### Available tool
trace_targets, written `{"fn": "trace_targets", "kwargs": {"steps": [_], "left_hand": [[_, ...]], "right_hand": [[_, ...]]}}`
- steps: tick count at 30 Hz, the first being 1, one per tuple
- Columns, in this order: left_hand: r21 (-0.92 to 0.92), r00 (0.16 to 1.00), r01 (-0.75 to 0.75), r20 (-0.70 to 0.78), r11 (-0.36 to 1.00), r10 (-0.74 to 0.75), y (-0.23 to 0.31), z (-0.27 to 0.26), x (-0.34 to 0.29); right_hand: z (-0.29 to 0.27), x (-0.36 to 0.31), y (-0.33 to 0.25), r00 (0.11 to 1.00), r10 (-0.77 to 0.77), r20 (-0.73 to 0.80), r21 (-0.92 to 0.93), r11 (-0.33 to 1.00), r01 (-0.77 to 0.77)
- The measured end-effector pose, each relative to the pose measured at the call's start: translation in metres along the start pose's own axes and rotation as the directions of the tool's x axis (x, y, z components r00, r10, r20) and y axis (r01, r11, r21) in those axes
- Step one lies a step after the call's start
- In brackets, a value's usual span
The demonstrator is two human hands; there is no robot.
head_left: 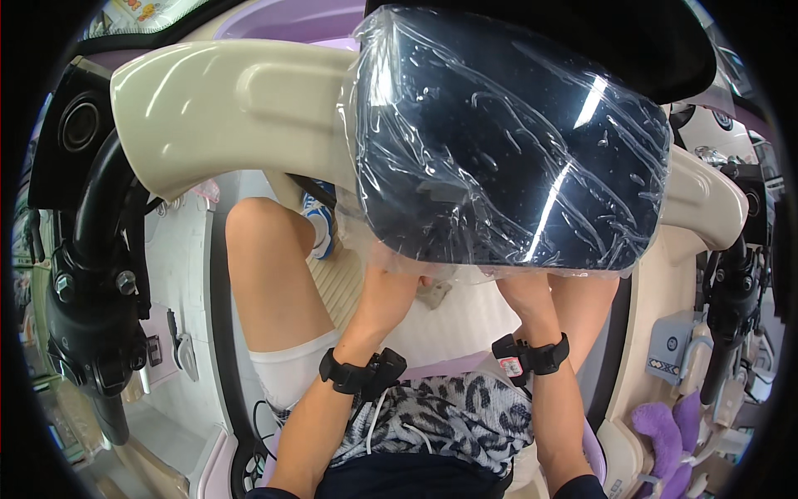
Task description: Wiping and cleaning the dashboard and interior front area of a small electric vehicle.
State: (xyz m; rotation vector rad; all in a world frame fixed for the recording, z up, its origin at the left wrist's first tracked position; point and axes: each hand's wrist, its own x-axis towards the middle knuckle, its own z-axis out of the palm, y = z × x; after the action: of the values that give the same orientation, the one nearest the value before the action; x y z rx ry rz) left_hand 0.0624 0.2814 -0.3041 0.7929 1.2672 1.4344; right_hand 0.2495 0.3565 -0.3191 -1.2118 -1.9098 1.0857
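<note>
A dark glossy display panel (499, 158) wrapped in wrinkled clear film sits in the middle of a cream handlebar cover (249, 104). Both my forearms reach up beneath its lower edge. My left hand (392, 279) is mostly hidden behind the film and panel; only the wrist and back part show. My right hand (525, 287) also goes under the panel, its fingers out of sight. What either hand touches cannot be made out. A small pale bit (434, 294) shows just beside my left hand. Black straps with small boxes sit on my left wrist (362, 372) and right wrist (532, 358).
Black handlebar fittings stand at left (96, 316) and right (731, 283). My bent leg (270, 266) is at left, over a ribbed beige floor (342, 293) with a blue-and-white shoe (320, 229). A purple plush thing (665, 441) lies at lower right.
</note>
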Motion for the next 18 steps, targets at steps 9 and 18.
{"fn": "trace_targets", "kwargs": {"steps": [9,18], "left_hand": [[-0.029,0.997,0.072,-0.028,0.997,-0.073,0.01,0.006,-0.002],[-0.107,0.995,0.096,-0.018,0.99,-0.099,0.013,0.006,-0.001]], "right_hand": [[0.001,-0.003,0.016,0.997,-0.072,-0.001,-0.025,0.997,0.072],[0.005,-0.002,0.014,0.995,-0.078,-0.063,0.063,0.995,0.082]]}}
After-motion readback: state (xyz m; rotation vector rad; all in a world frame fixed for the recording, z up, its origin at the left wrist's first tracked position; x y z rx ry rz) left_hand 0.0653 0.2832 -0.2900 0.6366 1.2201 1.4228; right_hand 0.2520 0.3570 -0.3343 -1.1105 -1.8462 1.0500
